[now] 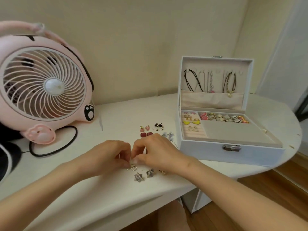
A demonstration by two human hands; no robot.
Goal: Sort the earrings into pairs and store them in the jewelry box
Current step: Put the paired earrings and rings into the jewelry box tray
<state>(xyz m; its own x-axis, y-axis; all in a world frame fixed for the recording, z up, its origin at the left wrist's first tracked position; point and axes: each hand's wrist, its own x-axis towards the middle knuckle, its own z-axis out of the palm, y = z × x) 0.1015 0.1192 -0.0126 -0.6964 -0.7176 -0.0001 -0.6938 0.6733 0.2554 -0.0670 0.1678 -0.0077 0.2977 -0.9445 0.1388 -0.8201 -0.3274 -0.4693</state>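
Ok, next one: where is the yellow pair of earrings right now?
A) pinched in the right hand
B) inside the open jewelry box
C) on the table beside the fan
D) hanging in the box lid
B: the yellow earrings lie in a small section of the open jewelry box, while the left hand and right hand pinch a beaded earring at the table.
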